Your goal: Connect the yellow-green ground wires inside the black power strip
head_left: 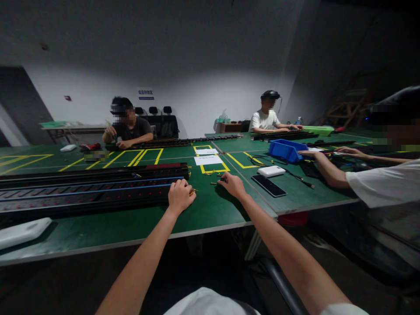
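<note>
- Across the whole foreground, a green table (203,214) is carrying the work, its right side being shared with a co-worker.
- Along the left, a long, red-dotted front panel (98,194) is lying flat, its right end reaching the left hand; blue strips (98,183) are already running along it.
- Just behind it, a dark rear panel (111,173) is lying roughly parallel.
- Off to the right, a blue bin (284,154) is standing beside a co-worker's hand (309,154); its contents are not showing.
- Beyond the hands, a paper sheet (208,160) is lying on the tabletop.
- At the front panel's right end, the left hand (181,197) is curling its fingers around a small yellowish piece (194,190), which is partly poking out.
- Apart from the panel, to its right, the right hand (233,183) is pinching a small dark piece (223,179) just above the table; its exact shape is too small to tell.
- Near the right fingertips, a brass-coloured bit (214,183) is showing; whether it is being held or lying loose, I cannot tell.
- Judging by these pieces, handling is being left unfinished at this end; whether anything is being fastened is hidden.
</note>
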`<control>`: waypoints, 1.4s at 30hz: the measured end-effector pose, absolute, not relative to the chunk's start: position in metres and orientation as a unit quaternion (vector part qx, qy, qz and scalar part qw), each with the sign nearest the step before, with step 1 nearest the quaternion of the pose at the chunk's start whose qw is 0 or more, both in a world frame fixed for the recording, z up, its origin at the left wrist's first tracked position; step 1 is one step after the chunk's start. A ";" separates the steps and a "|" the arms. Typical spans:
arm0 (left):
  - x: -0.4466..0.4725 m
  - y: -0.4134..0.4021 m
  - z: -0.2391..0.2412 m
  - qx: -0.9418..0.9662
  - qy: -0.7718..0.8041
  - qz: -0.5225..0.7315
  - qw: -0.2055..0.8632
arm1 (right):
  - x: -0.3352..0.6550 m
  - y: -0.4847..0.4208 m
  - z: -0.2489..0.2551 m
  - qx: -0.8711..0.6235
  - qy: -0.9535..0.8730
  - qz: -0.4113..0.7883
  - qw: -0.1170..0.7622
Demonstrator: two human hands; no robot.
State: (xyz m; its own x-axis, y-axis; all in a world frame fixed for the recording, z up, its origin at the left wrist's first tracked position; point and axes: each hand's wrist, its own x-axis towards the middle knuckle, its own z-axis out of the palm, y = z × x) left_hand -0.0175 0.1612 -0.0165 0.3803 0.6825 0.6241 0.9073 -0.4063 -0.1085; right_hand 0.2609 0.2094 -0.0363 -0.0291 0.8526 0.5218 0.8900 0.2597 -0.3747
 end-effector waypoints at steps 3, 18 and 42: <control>-0.017 0.162 -0.017 -0.800 -0.497 -0.252 0.223 | 0.261 0.209 -0.036 -0.607 -0.720 -0.028 0.336; -0.017 0.160 -0.015 -0.801 -0.499 -0.247 0.220 | 0.262 0.209 -0.038 -0.604 -0.720 -0.021 0.341; -0.017 0.160 -0.015 -0.801 -0.500 -0.249 0.214 | 0.265 0.213 -0.040 -0.631 -0.674 -0.028 0.382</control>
State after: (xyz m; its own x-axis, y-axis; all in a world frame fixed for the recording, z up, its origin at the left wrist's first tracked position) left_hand -0.0171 0.1605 -0.0151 0.3760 0.6945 0.6134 0.9080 -0.4081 -0.0945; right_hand 0.2646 0.2131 -0.0397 0.0888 0.8305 0.5499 0.8727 0.2012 -0.4449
